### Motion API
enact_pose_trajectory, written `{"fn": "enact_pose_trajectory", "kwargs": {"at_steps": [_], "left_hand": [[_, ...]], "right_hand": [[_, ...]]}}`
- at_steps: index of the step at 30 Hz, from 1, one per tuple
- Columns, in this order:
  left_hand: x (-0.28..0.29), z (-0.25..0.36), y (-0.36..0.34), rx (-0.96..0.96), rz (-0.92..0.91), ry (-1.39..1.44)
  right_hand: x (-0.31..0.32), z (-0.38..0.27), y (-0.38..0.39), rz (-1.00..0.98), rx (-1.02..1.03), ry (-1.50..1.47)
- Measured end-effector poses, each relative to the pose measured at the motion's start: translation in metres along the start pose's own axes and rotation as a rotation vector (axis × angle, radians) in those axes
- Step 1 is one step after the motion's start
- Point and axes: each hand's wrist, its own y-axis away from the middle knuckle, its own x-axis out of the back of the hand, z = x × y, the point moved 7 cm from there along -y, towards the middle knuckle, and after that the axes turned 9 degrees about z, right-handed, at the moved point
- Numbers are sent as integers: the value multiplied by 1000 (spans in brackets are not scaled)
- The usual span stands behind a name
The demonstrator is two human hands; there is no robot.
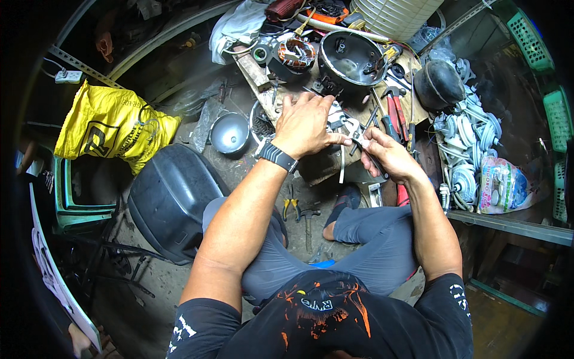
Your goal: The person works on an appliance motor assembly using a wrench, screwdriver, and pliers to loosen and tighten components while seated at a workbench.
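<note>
My left hand (305, 127), with a dark watch at the wrist, bends its fingers over parts on the low wooden bench (256, 76). What lies under its palm is hidden. Its thumb reaches right, close to my right fingertips. In my right hand (387, 157) is a dark-handled tool (378, 167); its type is unclear. Beside both hands sits a small white and silver part (351, 127). Beyond them stand a round black metal housing (350, 58) and a motor stator with copper windings (295, 54).
Red-handled pliers (397, 107) lie right of my hands. White plastic parts (469, 128) crowd the right-hand shelf. A metal bowl (229, 133), black case (173, 200) and yellow sack (113, 125) are left. Yellow pliers (291, 203) and a hammer (308, 227) lie on the floor.
</note>
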Motion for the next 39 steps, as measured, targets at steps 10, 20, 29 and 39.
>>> {"fn": "enact_pose_trajectory", "kwargs": {"at_steps": [10,20,29,39], "left_hand": [[-1,-3,1,1,-1,13],[-4,-5,3,-21,15,11],[-4,-5,3,-34,8,8],[-1,-3,4,-20,-22,7]], "right_hand": [[-9,-3,-4,22,-2,-15],[-12,0,-15,114,24,-58],[-15,-5,-18,137,37,-10],[-10,-8,-19,69,-5,-42]]}}
